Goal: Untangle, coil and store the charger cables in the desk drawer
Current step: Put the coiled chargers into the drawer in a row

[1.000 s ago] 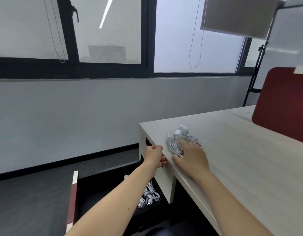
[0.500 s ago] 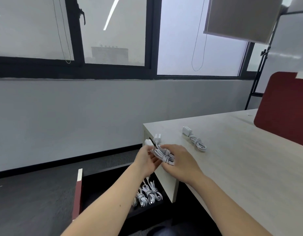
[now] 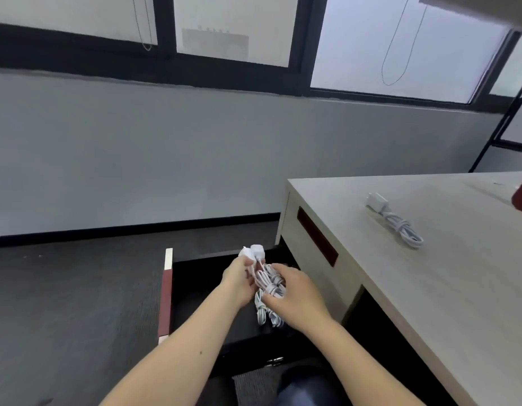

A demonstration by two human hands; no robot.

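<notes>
Both the left hand and the right hand clamp their fingers on a bundle of coiled white charger cables above the open black drawer.

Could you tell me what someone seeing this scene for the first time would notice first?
First, the left hand and right hand gripping a bundle of white charger cables above the open drawer, low in the centre. Then one coiled charger lying alone on the pale desk at the right.
</notes>
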